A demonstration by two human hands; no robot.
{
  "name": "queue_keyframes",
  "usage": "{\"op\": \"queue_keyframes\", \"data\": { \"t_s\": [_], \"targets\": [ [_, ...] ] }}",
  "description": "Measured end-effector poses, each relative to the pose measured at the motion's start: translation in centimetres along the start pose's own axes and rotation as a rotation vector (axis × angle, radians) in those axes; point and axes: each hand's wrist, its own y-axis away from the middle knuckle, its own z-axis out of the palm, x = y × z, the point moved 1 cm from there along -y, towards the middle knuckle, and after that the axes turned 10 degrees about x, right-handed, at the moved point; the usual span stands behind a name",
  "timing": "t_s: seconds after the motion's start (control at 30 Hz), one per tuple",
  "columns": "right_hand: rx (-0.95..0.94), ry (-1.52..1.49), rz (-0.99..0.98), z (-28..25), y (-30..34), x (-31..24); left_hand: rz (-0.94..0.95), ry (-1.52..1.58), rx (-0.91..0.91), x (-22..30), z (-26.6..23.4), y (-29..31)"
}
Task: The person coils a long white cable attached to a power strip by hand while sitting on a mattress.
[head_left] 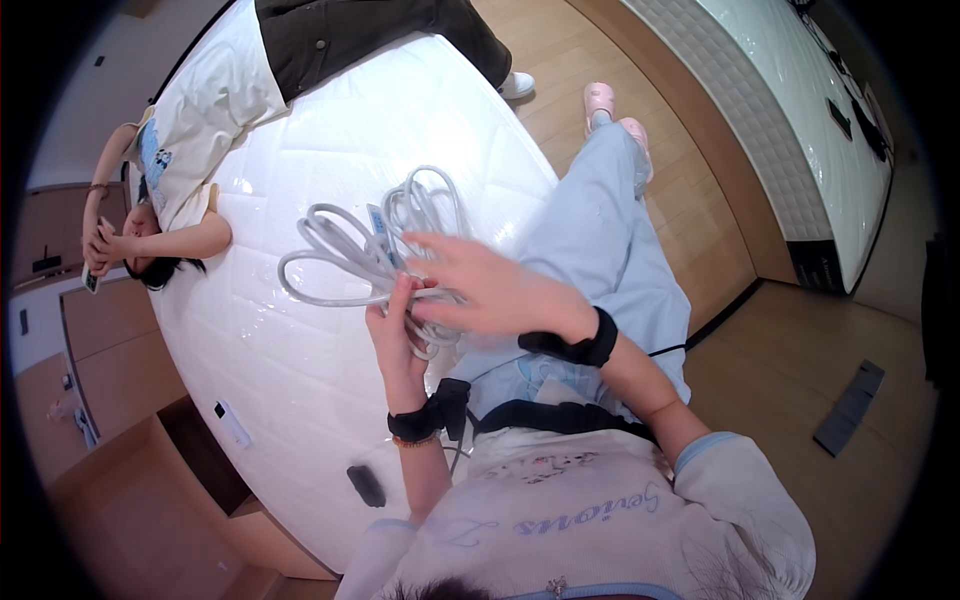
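Note:
A light grey cable (332,240), gathered into several long loops, is held up over the white bed in front of me. My left hand (396,335) pinches the middle of the bundle from below, its fingers closed around the strands. From the right, my right hand (505,290) reaches across the bundle, thumb and fingers on either side of the strands; motion blurs its fingers. Loops stick out to the left and above my hands, and a few hang below. A small blue-and-white label (377,220) shows among the loops. Black straps circle both my wrists.
I sit on the plastic-covered mattress (270,380). At the far left a person (215,130) lies on it, holding a phone (91,278). A white remote-like object (232,424) and a dark oblong object (366,486) lie nearby. Another mattress (770,120) stands at the right.

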Motion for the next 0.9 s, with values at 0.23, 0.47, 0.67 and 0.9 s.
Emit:
{"op": "queue_keyframes", "data": {
  "t_s": [0.23,0.47,0.67,0.9],
  "targets": [
    [0.134,0.081,0.731,0.7,2.0,7.1,0.072,0.206,-0.135,1.1,0.3,0.9],
    [-0.283,0.109,0.875,2.2,2.4,6.3,0.169,0.151,-0.323,1.4,-0.3,1.5],
    [0.183,0.300,0.528,3.0,2.1,5.8,0.132,-0.020,-0.145,1.7,0.5,1.8],
    [-0.182,0.137,0.724,5.9,3.9,5.6,0.145,-0.143,-0.157,1.0,0.6,2.0]
  ]
}}
